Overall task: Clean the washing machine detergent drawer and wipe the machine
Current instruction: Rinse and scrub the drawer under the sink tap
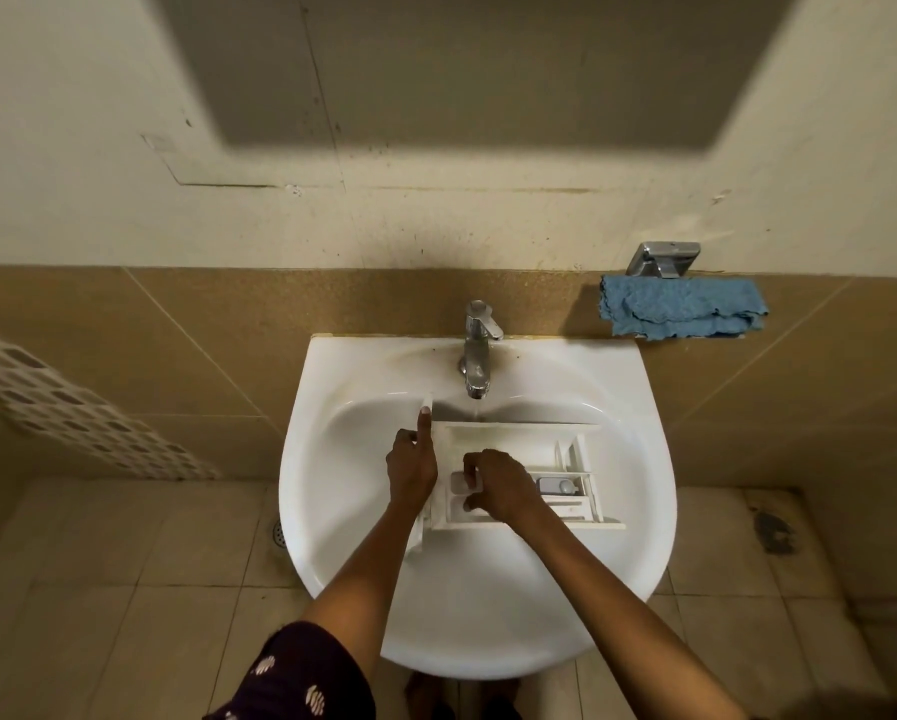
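Dark patterned fabric sits lowest in view, below the white sink. 2 bare forearms reach over the sink's near rim into the basin. Inside it lies the white detergent drawer, just below the chrome faucet. At the drawer's left end, the left hand grips the front panel with its index finger pointing up along it. Over the drawer's compartments, the right hand curls its fingers down onto a small insert. Right of the faucet, a blue cloth rests against the wall.
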